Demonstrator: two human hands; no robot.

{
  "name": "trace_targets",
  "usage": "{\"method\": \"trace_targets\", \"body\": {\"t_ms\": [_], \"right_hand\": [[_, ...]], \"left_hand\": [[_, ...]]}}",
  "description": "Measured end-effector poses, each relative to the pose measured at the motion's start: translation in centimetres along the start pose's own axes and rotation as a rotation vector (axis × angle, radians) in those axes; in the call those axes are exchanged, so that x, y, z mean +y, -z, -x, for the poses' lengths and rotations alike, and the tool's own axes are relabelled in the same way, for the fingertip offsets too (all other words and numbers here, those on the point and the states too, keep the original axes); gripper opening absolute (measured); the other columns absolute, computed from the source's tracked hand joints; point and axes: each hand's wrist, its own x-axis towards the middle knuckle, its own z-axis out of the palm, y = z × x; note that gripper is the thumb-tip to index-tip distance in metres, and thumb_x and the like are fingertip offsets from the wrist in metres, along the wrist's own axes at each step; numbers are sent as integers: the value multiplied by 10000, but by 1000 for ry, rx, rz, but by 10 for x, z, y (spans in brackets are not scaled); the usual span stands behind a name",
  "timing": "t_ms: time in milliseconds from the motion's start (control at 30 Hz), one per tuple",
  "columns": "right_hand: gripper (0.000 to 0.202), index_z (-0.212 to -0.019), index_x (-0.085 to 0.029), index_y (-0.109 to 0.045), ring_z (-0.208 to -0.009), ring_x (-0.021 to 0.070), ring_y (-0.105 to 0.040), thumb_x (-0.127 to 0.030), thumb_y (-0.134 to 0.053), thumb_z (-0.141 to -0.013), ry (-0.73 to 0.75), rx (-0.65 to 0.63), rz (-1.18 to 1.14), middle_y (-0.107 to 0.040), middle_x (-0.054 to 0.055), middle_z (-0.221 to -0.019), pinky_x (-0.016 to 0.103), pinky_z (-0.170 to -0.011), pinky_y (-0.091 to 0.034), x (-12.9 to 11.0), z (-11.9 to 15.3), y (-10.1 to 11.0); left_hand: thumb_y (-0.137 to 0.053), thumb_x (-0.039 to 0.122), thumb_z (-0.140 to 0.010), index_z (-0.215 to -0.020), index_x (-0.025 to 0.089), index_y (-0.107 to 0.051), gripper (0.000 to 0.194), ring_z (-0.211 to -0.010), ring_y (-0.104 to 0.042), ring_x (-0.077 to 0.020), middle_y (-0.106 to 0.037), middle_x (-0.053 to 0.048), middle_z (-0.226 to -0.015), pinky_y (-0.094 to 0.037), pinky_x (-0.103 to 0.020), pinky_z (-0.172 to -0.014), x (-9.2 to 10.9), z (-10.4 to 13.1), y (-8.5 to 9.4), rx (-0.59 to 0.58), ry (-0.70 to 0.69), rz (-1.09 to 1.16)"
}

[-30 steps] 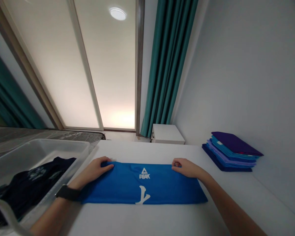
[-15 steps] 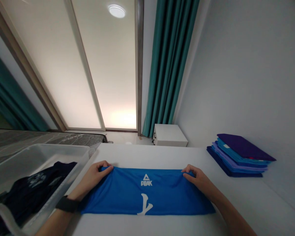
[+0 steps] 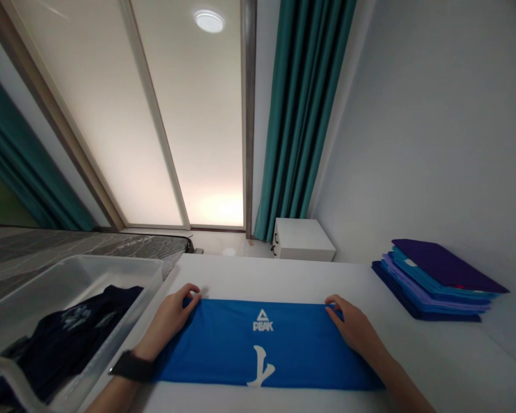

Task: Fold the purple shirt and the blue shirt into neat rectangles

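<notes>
Both hands, left hand (image 3: 171, 321) and right hand (image 3: 355, 328), are laid flat, ungrasping, on the folded blue shirt's (image 3: 262, 350) far corners, pressing it smooth on the white table (image 3: 284, 275).

I'm looking at a white counter (image 3: 284, 275). Flat on it lies a folded blue shirt (image 3: 262, 344), its white logo facing up. Far right, near the wall, sits a stack of folded clothes (image 3: 434, 281). A clear plastic bin (image 3: 69, 275) stands at the counter's left edge.
</notes>
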Motion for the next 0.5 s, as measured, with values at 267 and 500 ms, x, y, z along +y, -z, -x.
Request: {"method": "trace_targets", "body": {"t_ms": [267,500], "right_hand": [[230,-871,-221,-589,-852,229,-623,-339,-393,-857,136,-8,-24,-655,87,-920,372,-825,-477,7,-4,-1],[297,-984,-189,-621,-919,229,-620,-328,-384,-872,102,13,-37,-649,113,-996,369,-878,-472,10,-1,10]], "left_hand": [[-417,320,-915,-925,204,-630,242,-896,-640,-263,-704,-73,-907,-437,-359,-799,-4,4,-2,29,-138,-321],[-406,263,-957,-993,207,-653,256,-974,-588,-257,-679,-71,-997,-376,-415,-872,45,9,-10,98,-357,-428]]}}
